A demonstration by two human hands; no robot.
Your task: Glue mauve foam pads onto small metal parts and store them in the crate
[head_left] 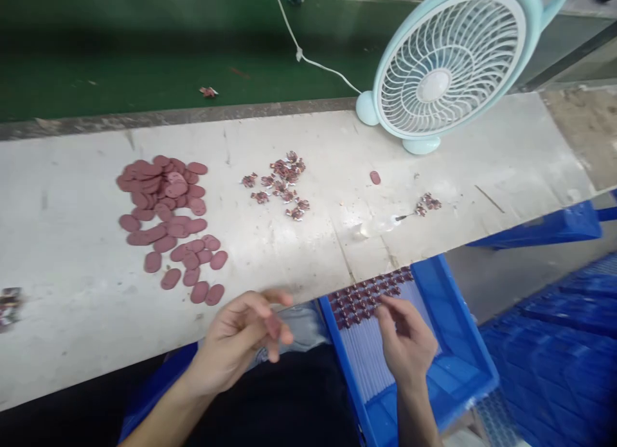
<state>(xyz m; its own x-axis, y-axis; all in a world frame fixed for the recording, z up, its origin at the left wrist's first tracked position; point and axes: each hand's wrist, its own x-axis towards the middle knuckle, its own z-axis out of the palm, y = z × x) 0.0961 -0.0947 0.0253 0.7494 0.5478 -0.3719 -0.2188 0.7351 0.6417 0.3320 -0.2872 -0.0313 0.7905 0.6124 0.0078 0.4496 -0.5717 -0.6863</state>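
My left hand (236, 341) is at the table's front edge, a dark red oval piece (272, 326) pinched between thumb and fingers. Over the blue crate (475, 344) is my right hand (407, 334), closed with thumb and forefinger together; what they hold, if anything, cannot be made out. Inside the crate, rows of small dark red parts (359, 304) stand on a pale ridged sheet (366, 357). Left on the table lies a loose pile of dark red ovals (164, 206). Small crumpled-looking brown and white parts (284, 177) are scattered near the middle.
A light blue fan (434, 85) stands at the back right, its white cord (328, 68) crossing the green surface behind. A clear bottle with a thin tip (378, 226) lies near the front edge, beside more small parts (429, 203). One oval (375, 177) sits alone.
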